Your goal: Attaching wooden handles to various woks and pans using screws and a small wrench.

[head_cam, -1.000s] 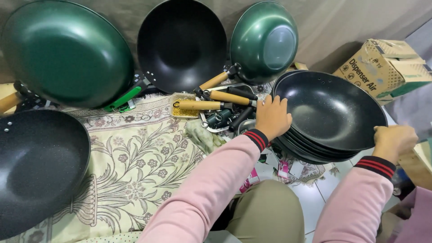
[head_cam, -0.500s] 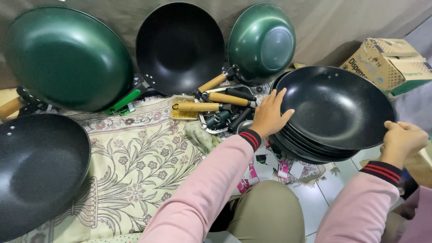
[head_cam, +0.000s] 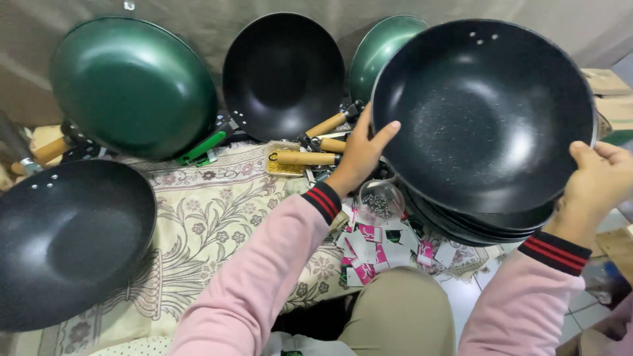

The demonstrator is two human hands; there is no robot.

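While both hands grip its rim, the black wok (head_cam: pixel 484 112) stands tilted up, its hollow facing the camera, at two o'clock of the view. The left hand (head_cam: pixel 361 153) clamps the rim at nine o'clock of the wok, thumb inside, and the right hand (head_cam: pixel 597 177) closes on the rim at four o'clock; held on opposite sides like this, the wide bowl seems well balanced. Under it lies a stack (head_cam: pixel 475 221) of similar black woks. Its inside is dark, finely speckled and a little glossy, with three small rivets near the top. At ten o'clock a green wok (head_cam: pixel 132 86) leans on the beige curtain, smooth and shiny. Wooden handles (head_cam: pixel 306 158) lie at the centre, round and pale. A floral cloth (head_cam: pixel 211 224) covers the floor, and pink cards (head_cam: pixel 369 240) lie beside a small jar of screws (head_cam: pixel 381 201).
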